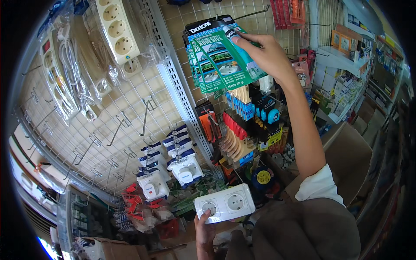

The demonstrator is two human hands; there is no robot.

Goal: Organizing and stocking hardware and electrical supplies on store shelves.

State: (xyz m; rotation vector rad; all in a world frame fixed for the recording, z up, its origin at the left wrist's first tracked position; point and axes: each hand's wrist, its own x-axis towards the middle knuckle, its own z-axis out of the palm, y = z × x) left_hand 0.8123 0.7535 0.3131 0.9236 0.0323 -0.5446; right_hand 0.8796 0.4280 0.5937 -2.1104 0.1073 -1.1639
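Note:
My left hand (204,229) grips a white double wall socket (223,204) by its lower left corner, thumb over one outlet. High on the rack, my right hand (265,53) pinches the front Dextone silicone sealant pack (224,61), a green card with a tube on it. The thumb presses on the tube's upper part, and the other fingers go behind the card, where they are partly hidden. Several like packs are fanned out behind it, at a metal hook (252,13). Whether the front pack still hangs on the hook, I cannot tell.
Wire grid panels (126,94) with projecting hooks (146,115) surround a slotted metal upright (182,94). Power strips (118,29) hang upper left, and packaged Visalux plugs (185,170) lower down. Paint brushes (235,138) hang below the sealant. An open cardboard box (346,159) stands right.

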